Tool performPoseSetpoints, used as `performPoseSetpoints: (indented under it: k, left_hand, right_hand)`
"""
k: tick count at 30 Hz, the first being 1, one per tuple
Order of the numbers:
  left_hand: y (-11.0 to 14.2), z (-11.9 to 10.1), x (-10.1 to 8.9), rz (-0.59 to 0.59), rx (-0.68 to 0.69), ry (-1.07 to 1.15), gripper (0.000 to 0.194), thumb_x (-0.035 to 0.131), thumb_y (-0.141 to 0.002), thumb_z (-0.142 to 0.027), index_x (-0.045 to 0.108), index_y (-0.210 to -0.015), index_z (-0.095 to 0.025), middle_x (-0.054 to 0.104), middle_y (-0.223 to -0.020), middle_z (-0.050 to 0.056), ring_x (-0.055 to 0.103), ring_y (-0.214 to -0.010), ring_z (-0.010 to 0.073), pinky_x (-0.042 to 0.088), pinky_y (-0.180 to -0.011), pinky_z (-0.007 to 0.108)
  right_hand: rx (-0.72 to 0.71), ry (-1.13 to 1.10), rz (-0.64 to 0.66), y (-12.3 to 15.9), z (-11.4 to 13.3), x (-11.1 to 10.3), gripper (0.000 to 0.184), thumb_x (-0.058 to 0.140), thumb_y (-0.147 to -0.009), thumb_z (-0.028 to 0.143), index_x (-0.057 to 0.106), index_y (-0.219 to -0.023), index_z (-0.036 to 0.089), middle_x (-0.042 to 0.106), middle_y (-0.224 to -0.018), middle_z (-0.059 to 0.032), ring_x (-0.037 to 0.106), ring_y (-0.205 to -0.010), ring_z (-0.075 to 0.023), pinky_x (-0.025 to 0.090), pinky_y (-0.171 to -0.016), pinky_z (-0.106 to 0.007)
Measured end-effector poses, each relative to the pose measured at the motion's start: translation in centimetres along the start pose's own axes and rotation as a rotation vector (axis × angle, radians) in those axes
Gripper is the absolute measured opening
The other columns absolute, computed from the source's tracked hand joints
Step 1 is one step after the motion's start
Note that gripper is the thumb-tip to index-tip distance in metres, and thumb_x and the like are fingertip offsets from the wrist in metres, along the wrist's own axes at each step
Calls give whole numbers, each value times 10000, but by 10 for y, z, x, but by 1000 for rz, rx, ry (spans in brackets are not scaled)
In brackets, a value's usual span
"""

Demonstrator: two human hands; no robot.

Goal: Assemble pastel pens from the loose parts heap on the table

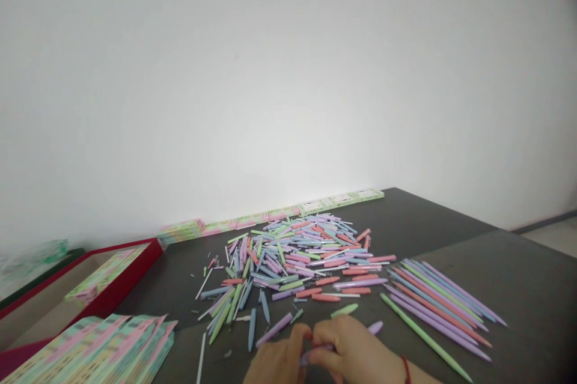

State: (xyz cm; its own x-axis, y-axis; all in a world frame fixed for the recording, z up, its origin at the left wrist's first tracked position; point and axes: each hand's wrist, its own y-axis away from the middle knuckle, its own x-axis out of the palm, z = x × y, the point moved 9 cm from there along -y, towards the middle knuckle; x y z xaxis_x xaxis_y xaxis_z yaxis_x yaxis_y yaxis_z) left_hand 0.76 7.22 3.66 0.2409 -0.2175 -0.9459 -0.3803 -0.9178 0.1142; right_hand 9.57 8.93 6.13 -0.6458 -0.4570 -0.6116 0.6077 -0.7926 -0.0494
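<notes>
One white wall (288,83) stands beyond the hands, behind a dark table (455,216) that spreads ahead of them and to both sides. Far to their left is an open red box (127,282); a stack of printed packs (104,274) lies along its right side, leaving much of the pale floor bare. A crumpled clear bag (42,259) lies past it. Straight ahead, a heap (293,258) of purple, blue, green, coral and white pen parts covers the table. Left of the hands, nearer than the box, more packs overlap in a fan (112,351); a row of packs (252,220) runs along the wall behind the heap. What the packs hold cannot be seen. Right of the hands, slim pens (442,306) lie side by side, a green one (424,335) nearest. The left hand (276,363) and right hand (347,345) meet, fingers bent, both gripping a purple part (305,359) between them, mostly hidden. A green part (345,310) lies just beyond the right hand, whose wrist wears a red band (407,369).
</notes>
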Motion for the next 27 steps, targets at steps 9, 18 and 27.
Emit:
performPoseSetpoints:
  k: [9, 18, 27]
  left_hand:
    - [2, -3, -7, 58, -50, -76, 412, 427, -705, -24, 513, -1076, -180, 732, -961, 78, 679, -932, 255, 484, -745, 298]
    - [3, -3, -5, 79, -54, -84, 474, 429, -716, -19, 476, -1160, -180, 721, -1003, 65, 664, -974, 237, 490, -786, 310]
    - [1, 0, -9, 69, -76, -68, 512, 412, -722, 8, 473, -1201, -160, 713, -1020, 82, 665, -974, 245, 494, -782, 316]
  right_hand:
    - [-6, 97, 38, 5, 5, -5, 182, 685, -667, 220, 644, -844, 215, 632, -731, 24, 505, -631, -129, 272, -532, -209]
    - [57, 194, 78, 2, -5, 2, 252, 466, -870, 283, 631, -707, 185, 598, -616, 9, 531, -592, -127, 314, -550, -212]
    - [96, 152, 109, 3, -8, 5, 282, 450, -872, 254, 661, -699, 185, 554, -548, 24, 506, -527, -110, 307, -523, -206]
